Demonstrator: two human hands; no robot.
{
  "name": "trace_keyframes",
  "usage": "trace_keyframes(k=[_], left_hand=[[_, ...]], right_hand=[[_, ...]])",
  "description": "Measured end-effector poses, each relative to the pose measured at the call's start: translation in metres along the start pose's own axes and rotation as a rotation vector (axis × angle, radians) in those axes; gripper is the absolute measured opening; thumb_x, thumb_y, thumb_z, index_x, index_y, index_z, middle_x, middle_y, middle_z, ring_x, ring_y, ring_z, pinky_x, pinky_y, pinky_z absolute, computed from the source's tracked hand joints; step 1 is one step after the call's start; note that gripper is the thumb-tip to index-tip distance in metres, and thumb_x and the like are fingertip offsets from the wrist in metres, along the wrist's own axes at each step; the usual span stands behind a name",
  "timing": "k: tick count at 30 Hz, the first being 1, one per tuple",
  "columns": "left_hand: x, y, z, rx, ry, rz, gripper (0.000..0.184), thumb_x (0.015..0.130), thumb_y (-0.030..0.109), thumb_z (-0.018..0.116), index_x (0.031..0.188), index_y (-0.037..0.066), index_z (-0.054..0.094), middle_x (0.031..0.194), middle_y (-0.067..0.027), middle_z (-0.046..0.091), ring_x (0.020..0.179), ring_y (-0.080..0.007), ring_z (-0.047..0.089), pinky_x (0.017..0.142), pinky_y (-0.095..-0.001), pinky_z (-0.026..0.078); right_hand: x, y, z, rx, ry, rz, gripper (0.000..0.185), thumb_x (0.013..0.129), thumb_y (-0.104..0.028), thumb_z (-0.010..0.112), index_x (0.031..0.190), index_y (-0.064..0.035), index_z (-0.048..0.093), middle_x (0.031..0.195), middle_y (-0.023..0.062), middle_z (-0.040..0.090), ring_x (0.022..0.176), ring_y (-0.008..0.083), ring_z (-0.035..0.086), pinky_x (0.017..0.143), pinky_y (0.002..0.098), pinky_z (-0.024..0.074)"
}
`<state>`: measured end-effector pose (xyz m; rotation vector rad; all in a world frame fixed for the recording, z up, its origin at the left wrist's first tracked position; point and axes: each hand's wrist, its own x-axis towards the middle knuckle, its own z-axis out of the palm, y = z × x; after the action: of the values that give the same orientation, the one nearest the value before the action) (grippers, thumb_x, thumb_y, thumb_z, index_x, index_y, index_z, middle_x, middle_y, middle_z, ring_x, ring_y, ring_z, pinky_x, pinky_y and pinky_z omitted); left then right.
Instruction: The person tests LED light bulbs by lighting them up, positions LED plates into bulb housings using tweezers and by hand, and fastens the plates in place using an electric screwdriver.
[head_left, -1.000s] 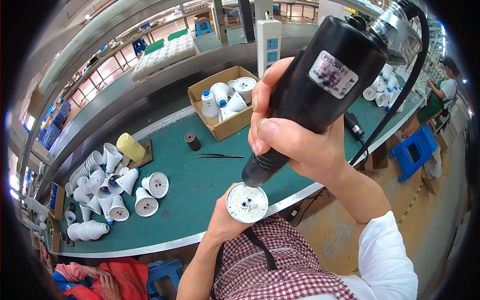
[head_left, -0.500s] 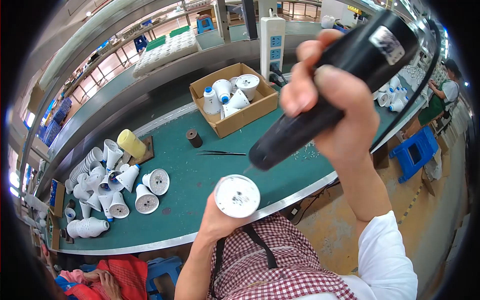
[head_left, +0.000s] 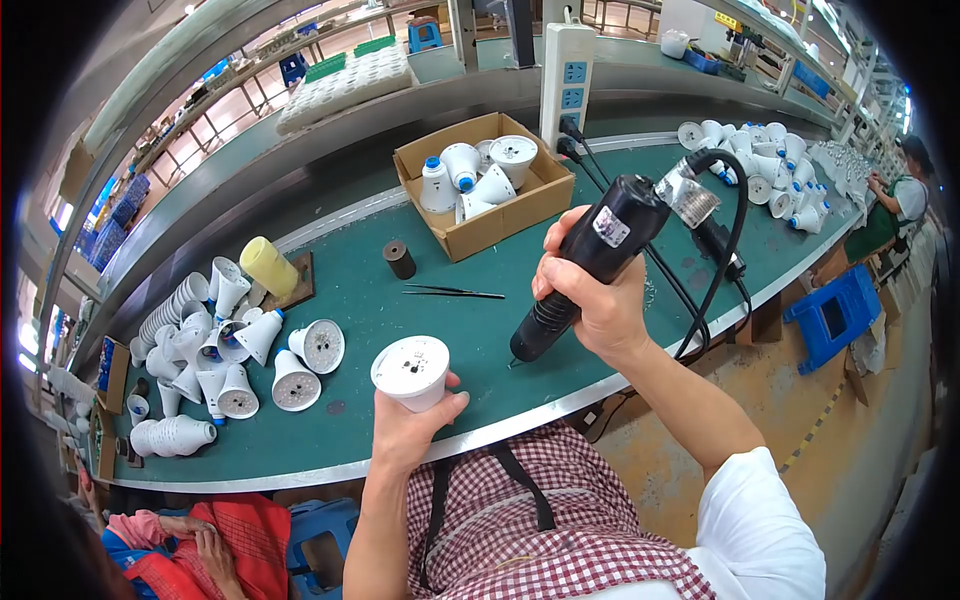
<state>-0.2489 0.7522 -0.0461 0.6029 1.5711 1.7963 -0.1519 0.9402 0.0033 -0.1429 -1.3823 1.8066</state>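
My left hand [head_left: 415, 425] is closed around a white LED bulb housing [head_left: 412, 370], its flat round face turned up and dotted with dark spots. In my right hand [head_left: 605, 305] is a black electric screwdriver [head_left: 612, 228], tilted with its tip down close to the green bench surface; I cannot tell if it touches. A metal fitting and black cable [head_left: 740, 215] come off its top end. The tool stands to the right of the housing, apart from it. Black tweezers [head_left: 455, 292] lie behind the two hands, beside a dark metal cylinder [head_left: 399, 260].
A cardboard box [head_left: 490, 232] holds several bulb housings. More lie in a pile [head_left: 200, 350] at left, near a yellow bottle [head_left: 268, 265], and at far right [head_left: 770, 165]. A power strip [head_left: 567, 85] stands behind. One person sits at lower left, another works at far right.
My right hand has lowered the electric screwdriver from above the housing to near the bench on the right. My left hand has shifted left with the bulb housing.
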Motion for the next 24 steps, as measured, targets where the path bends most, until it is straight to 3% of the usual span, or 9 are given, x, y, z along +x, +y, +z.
trace_keyframes(k=[7,9,15,16,17,19,24], left_hand=[[0.004,-0.015,0.015,0.047,0.061,0.046,0.037,0.062,-0.002,0.071,0.095,0.0,0.054,0.085,-0.0055,0.059,0.073,-0.0123,0.057,0.067,-0.0253,0.048],[0.005,-0.013,0.022,-0.002,0.086,0.004,0.031,0.061,-0.005,0.07,0.088,0.001,0.056,0.082,-0.0048,0.058,0.072,-0.0127,0.056,0.066,-0.0266,0.047],[0.008,-0.017,0.027,0.026,0.11,0.02,0.029,0.061,-0.005,0.07,0.086,0.0,0.056,0.081,-0.0045,0.057,0.071,-0.0125,0.055,0.066,-0.0267,0.046],[0.007,-0.017,0.027,0.028,0.115,0.019,0.029,0.061,-0.005,0.07,0.086,0.0,0.056,0.081,-0.0045,0.057,0.071,-0.0125,0.055,0.066,-0.0267,0.046],[0.007,-0.016,0.027,0.032,0.122,0.022,0.029,0.06,-0.005,0.07,0.085,0.0,0.056,0.08,-0.0045,0.057,0.071,-0.0126,0.055,0.066,-0.0267,0.046],[0.007,-0.016,0.026,0.036,0.128,0.026,0.029,0.06,-0.004,0.07,0.085,0.0,0.056,0.079,-0.0044,0.057,0.07,-0.0127,0.055,0.066,-0.0268,0.046],[0.008,-0.018,0.031,0.023,0.102,0.049,0.026,0.059,-0.003,0.072,0.08,0.002,0.056,0.075,-0.0047,0.057,0.07,-0.0139,0.056,0.067,-0.0274,0.046]], right_hand=[[-0.002,-0.007,-0.003,0.117,0.066,-0.067,0.03,0.071,0.002,0.055,0.099,-0.0015,0.044,0.088,0.008,0.049,0.061,0.0151,0.055,0.058,0.0325,0.0474],[-0.001,-0.011,-0.004,0.119,0.075,-0.058,0.031,0.071,0.001,0.054,0.1,-0.0012,0.043,0.089,0.0083,0.049,0.061,0.0151,0.054,0.058,0.0327,0.0471],[-0.003,0.004,-0.004,-0.015,0.054,-0.015,0.028,0.07,0.004,0.055,0.095,-0.0007,0.045,0.084,0.0079,0.05,0.059,0.0156,0.054,0.057,0.0327,0.047],[-0.003,0.007,-0.003,0.043,0.09,-0.022,0.03,0.068,0.003,0.06,0.095,-0.0003,0.047,0.081,0.0058,0.053,0.06,0.0139,0.057,0.054,0.0262,0.0476],[-0.004,0.007,-0.003,0.046,0.089,-0.021,0.03,0.068,0.003,0.06,0.095,-0.0003,0.047,0.081,0.0058,0.053,0.06,0.0139,0.057,0.054,0.0262,0.0476],[-0.005,0.006,-0.006,0.068,0.061,-0.022,0.03,0.071,0.005,0.054,0.098,-0.0028,0.045,0.087,0.0076,0.05,0.06,0.0151,0.054,0.058,0.0326,0.0466],[-0.004,-0.012,-0.002,0.246,0.115,-0.068,0.03,0.071,0.004,0.055,0.099,-0.0027,0.045,0.086,0.0069,0.05,0.06,0.015,0.055,0.057,0.0321,0.047]])
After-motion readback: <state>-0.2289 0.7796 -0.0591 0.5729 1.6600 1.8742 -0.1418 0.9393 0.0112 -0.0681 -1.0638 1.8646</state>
